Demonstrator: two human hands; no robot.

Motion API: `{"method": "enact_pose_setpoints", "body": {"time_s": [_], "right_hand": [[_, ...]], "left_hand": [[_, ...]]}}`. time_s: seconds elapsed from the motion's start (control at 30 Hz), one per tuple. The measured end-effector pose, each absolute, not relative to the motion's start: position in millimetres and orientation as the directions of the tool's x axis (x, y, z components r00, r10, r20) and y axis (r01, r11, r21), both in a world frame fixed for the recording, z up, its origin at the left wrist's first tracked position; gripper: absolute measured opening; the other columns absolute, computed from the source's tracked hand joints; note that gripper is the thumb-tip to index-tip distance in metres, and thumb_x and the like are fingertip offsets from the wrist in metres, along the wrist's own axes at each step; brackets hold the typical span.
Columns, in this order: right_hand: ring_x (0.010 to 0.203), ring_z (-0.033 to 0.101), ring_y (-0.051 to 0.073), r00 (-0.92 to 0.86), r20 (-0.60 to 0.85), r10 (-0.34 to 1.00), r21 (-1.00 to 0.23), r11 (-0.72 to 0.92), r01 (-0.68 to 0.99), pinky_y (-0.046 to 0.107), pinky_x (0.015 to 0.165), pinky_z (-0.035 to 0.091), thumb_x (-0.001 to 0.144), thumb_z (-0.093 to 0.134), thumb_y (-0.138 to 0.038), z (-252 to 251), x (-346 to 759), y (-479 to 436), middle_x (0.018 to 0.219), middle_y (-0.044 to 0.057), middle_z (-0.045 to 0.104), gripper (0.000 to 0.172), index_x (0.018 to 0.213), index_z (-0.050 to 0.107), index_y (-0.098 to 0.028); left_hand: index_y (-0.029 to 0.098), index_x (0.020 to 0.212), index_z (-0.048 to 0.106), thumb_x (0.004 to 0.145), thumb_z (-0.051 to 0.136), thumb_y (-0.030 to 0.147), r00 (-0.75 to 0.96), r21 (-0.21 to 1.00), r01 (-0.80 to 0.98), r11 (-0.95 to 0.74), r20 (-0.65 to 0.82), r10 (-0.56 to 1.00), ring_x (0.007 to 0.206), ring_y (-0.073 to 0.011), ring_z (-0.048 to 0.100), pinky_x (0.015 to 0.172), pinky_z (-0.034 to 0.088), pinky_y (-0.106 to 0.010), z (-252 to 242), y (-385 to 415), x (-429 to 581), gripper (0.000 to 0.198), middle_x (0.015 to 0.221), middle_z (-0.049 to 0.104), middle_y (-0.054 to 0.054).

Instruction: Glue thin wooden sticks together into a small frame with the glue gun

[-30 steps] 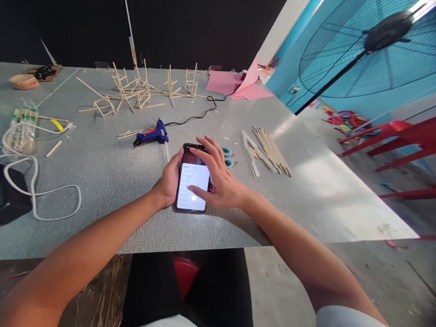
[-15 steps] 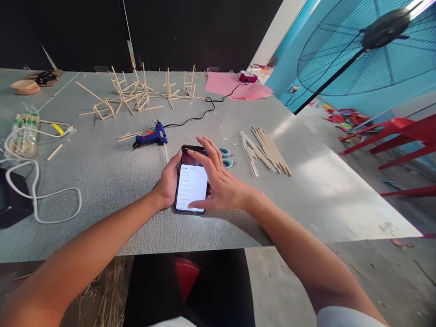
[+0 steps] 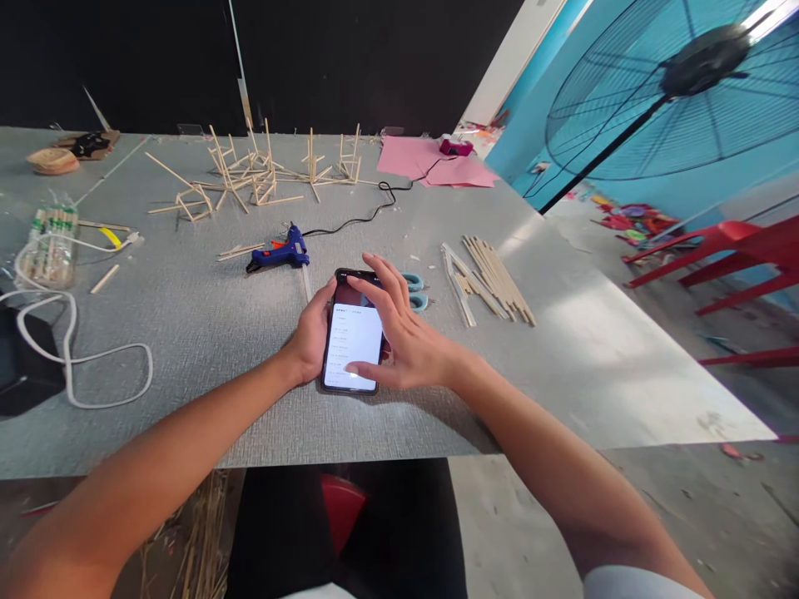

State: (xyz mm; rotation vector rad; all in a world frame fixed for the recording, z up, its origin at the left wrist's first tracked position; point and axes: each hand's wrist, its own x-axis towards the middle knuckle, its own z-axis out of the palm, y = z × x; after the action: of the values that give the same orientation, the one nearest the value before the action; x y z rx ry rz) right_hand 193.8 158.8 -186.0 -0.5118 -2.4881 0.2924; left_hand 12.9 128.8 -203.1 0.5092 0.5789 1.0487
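Observation:
A smartphone [image 3: 353, 341] with a lit white list on its screen is held just over the table's near part. My left hand [image 3: 310, 339] grips its left edge, thumb along the upper side; the fingers behind it are hidden. Over the right side of the phone spreads my right hand [image 3: 405, 337], its fingers stretched apart and its thumb at the lower screen. Behind the right hand lie scissors with light blue handles [image 3: 417, 301], partly covered. A blue glue gun [image 3: 280, 252] rests beyond the phone to the left, a glue stick pointing out of it.
Joined stick frames [image 3: 253, 179] stand at the back of the grey table [image 3: 205, 349]. Loose sticks and clear glue sticks [image 3: 493, 279] lie to the right. Bagged sticks [image 3: 53, 245] and a white cable [image 3: 106, 405] are left. Pink paper [image 3: 424, 162] lies at the back, a fan [image 3: 705, 62] beyond.
My right thumb has moved slightly up the screen, and the list on it has shifted a little. The whole view has moved slightly; the left hand keeps its grip.

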Motion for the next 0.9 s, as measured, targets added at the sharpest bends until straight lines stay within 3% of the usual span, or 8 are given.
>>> {"method": "enact_pose_setpoints", "body": {"time_s": [0.17, 0.43, 0.9], "right_hand": [[0.164, 0.005, 0.043, -0.751, 0.51, 0.42, -0.31, 0.904, 0.295, 0.072, 0.129, 0.017, 0.091, 0.07, -0.056, -187.7, 192.5, 160.1, 0.174, 0.019, 0.004, 0.099, 0.165, 0.012, -0.025], [0.163, 0.001, 0.046, -0.766, 0.479, 0.429, -0.312, 0.899, 0.308, 0.074, 0.128, 0.017, 0.076, 0.083, -0.066, -189.1, 194.7, 161.1, 0.175, 0.017, -0.003, 0.122, 0.166, 0.01, -0.028], [0.163, -0.001, 0.046, -0.777, 0.461, 0.428, -0.306, 0.899, 0.314, 0.075, 0.127, 0.018, 0.078, 0.079, -0.072, -188.6, 195.3, 162.2, 0.175, 0.018, -0.002, 0.119, 0.165, 0.012, -0.027]], "left_hand": [[0.015, 0.107, 0.075, 0.088, 0.063, 0.07, 0.368, 0.641, -0.642, 0.42, -0.223, 0.903, 0.094, -0.0332, 0.076, 0.086, 0.059, -0.044, -203.8, 129.3, 12.2, 0.059, 0.084, 0.076, -0.011], [0.017, 0.112, 0.075, 0.087, 0.064, 0.071, 0.389, 0.622, -0.651, 0.435, -0.219, 0.895, 0.092, -0.0335, 0.076, 0.085, 0.059, -0.045, -203.1, 129.3, 12.7, 0.061, 0.087, 0.076, -0.011], [0.016, 0.107, 0.076, 0.087, 0.064, 0.069, 0.376, 0.627, -0.655, 0.422, -0.214, 0.902, 0.093, -0.0341, 0.076, 0.084, 0.059, -0.044, -203.2, 129.6, 13.0, 0.057, 0.085, 0.076, -0.011]]}}
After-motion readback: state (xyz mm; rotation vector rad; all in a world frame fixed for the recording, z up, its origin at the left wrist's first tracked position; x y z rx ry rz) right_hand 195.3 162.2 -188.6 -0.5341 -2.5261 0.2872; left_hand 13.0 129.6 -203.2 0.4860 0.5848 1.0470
